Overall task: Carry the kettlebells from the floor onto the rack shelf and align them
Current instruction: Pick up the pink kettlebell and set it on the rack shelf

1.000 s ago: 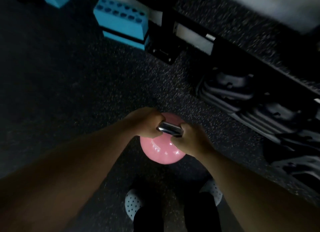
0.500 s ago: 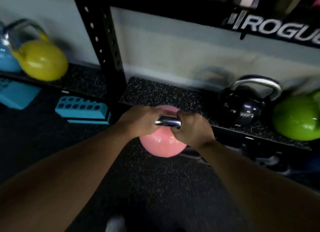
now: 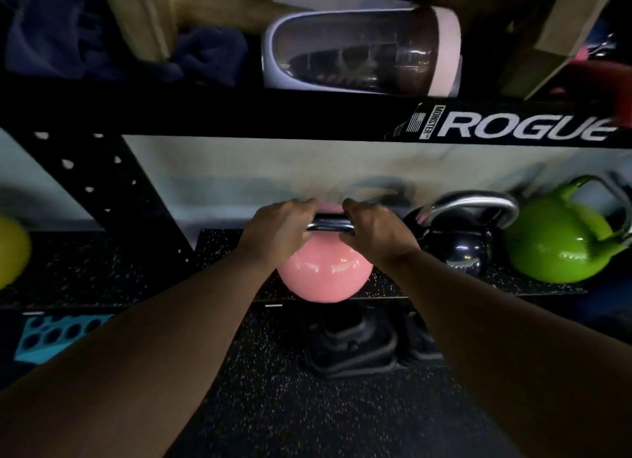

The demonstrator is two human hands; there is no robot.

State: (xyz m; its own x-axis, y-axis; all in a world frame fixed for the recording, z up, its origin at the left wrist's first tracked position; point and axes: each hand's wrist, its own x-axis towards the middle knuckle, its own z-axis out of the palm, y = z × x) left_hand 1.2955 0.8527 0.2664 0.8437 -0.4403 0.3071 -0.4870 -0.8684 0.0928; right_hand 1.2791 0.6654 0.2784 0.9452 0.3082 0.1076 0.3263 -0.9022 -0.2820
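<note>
pink kettlebell (image 3: 325,274) raised to rack shelf (image 3: 222,242), handle within fingers (image 3: 355,206)

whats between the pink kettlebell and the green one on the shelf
In the head view, one black kettlebell with a chrome handle stands on the rack shelf between the pink kettlebell, gripped by the left hand and right hand, and the green kettlebell.

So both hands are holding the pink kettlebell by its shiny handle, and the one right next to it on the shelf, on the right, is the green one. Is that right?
Not quite. The head view shows the black kettlebell directly right of the pink kettlebell; the green kettlebell sits beyond the black one. The rest holds: the left hand and right hand both grip the handle.
</note>
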